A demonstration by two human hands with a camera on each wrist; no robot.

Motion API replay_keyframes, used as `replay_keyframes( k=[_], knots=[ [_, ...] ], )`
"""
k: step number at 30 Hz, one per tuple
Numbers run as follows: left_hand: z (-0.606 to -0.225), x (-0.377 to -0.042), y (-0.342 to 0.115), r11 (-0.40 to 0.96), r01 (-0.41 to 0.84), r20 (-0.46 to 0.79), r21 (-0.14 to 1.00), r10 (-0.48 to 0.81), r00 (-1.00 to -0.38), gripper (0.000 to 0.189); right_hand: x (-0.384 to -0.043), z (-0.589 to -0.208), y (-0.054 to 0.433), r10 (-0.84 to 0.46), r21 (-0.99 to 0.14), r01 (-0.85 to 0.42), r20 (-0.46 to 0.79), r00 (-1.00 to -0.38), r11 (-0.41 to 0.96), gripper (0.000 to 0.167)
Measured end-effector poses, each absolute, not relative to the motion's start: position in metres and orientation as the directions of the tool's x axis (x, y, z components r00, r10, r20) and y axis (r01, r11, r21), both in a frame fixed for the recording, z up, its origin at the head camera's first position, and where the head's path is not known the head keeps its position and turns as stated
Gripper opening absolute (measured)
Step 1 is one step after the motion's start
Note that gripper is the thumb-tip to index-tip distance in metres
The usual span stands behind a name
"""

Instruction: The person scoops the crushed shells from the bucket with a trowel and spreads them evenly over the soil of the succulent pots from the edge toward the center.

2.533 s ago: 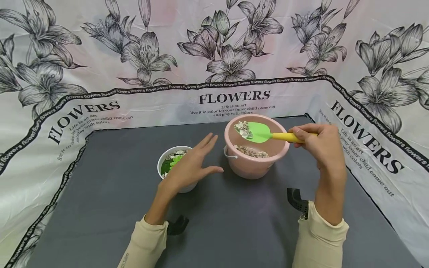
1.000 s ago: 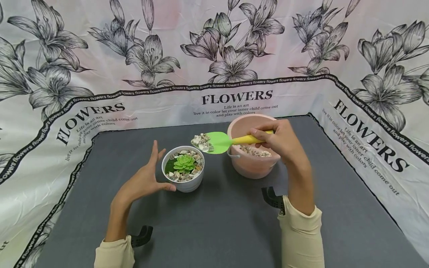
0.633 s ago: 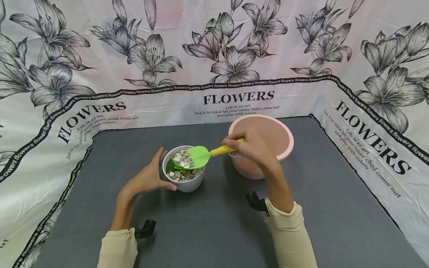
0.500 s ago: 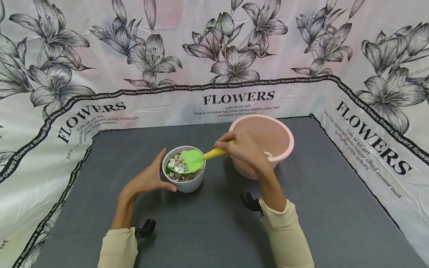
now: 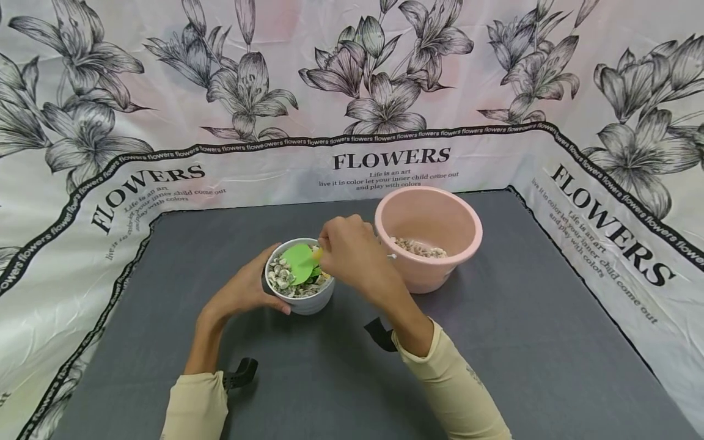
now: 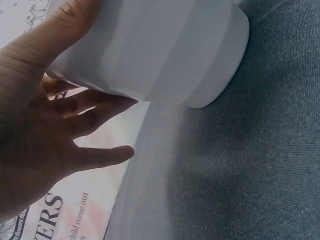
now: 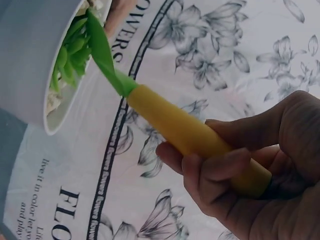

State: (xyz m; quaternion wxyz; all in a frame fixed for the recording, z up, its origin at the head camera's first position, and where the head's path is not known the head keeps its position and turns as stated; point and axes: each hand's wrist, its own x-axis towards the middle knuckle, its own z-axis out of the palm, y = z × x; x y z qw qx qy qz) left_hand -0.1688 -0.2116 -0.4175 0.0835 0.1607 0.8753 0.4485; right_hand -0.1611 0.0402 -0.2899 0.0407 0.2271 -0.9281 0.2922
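Observation:
A white flower pot (image 5: 310, 305) stands on the grey tabletop, with pale stone chips and a green succulent (image 7: 71, 57) inside. My left hand (image 5: 242, 297) holds the pot from the left, thumb at its near side and fingers behind; the little finger sticks out in the left wrist view. My right hand (image 5: 354, 256) grips the yellow handle of a small trowel (image 7: 175, 127). Its green blade is tipped over the pot, down among the chips beside the succulent, and covers much of the plant in the head view.
A pink bucket (image 5: 426, 278) with a layer of stone chips (image 5: 418, 247) in its bottom stands to the right of the pot. A white floral cloth (image 5: 264, 174) rises behind and along both sides of the tabletop.
My right hand has carried the loaded trowel left from the bucket to the pot and tipped its blade; chips now lie at the pot's left side. My left hand has taken hold of the pot.

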Motion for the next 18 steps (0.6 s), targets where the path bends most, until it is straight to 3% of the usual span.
replay_keyframes(
  k=[5, 10, 13, 18],
  knots=[
    [-0.416, -0.167, -0.211, 0.537, 0.201, -0.007, 0.819, 0.360, -0.933, 0.116, -0.151, -0.288, 0.028, -0.428, -0.358, -0.527, 0.324, -0.844, 0.771, 0.048],
    [-0.414, -0.165, -0.210, 0.552, 0.159, -0.038, 0.819, 0.329, -0.944, 0.110, -0.144, -0.283, 0.025, -0.408, -0.251, -0.520, 0.386, -0.827, 0.817, 0.032],
    [-0.413, -0.164, -0.209, 0.571, 0.164, -0.031, 0.805, 0.315, -0.949, 0.113, -0.144, -0.282, 0.028, -0.390, -0.269, -0.522, 0.419, -0.820, 0.809, 0.020],
    [-0.412, -0.165, -0.208, 0.598, 0.189, -0.020, 0.779, 0.325, -0.946, 0.126, -0.148, -0.279, 0.052, -0.277, -0.430, -0.516, 0.504, -0.818, 0.741, 0.012]
  ],
)
